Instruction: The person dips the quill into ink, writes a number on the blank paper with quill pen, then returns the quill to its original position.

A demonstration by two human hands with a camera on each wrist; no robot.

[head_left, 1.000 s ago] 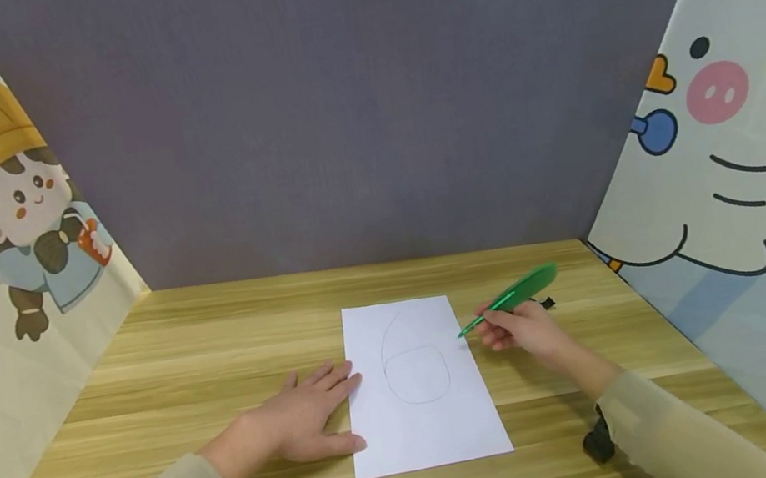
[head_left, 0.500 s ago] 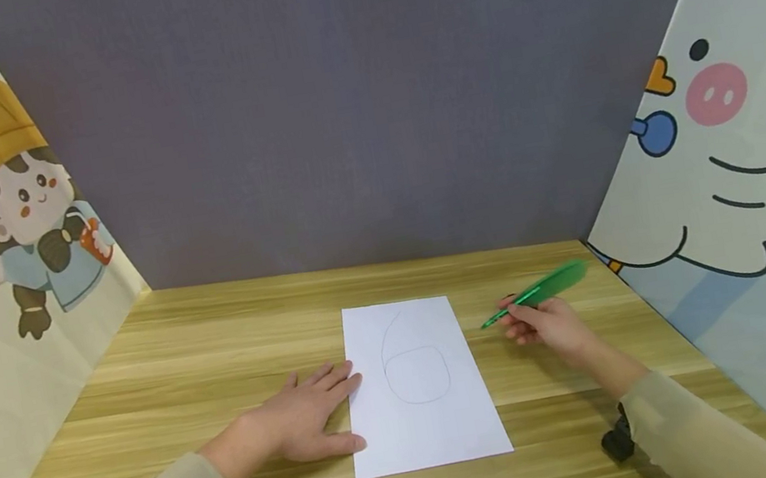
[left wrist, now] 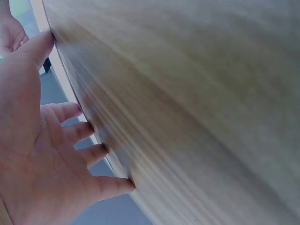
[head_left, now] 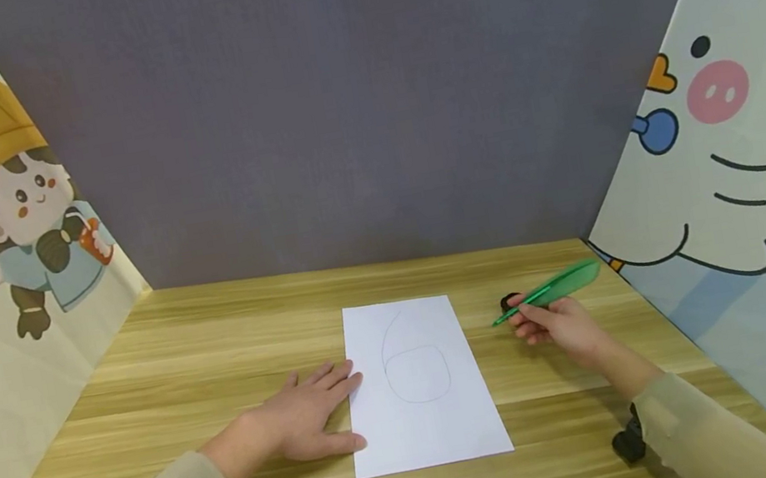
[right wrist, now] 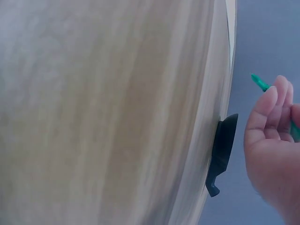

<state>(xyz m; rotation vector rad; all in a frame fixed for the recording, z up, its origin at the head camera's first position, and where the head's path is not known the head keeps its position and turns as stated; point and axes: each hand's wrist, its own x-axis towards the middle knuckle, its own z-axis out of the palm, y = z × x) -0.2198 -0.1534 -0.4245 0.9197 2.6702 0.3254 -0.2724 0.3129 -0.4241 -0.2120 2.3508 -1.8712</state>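
Note:
A sheet of white paper lies on the wooden table, with a thin line on it shaped like a 6. At its left edge rests my left hand, fingers spread and straight, fingertips and thumb on the paper's margin. The left wrist view shows that palm and the fingertips against the surface. Right of the paper, my right hand pinches a green feather pen. The tip points left, apart from the sheet, held above the table. In the right wrist view, the green tip juts out past the fingers.
A small black object sits on the table just behind the right fingers. From the side, this dark piece looks low with a flared top. A grey panel closes the back; cartoon-printed panels flank both sides.
The right hand has moved to the right with the feather pen, away from the paper's edge, uncovering more of the black object. The left hand and the paper have stayed put.

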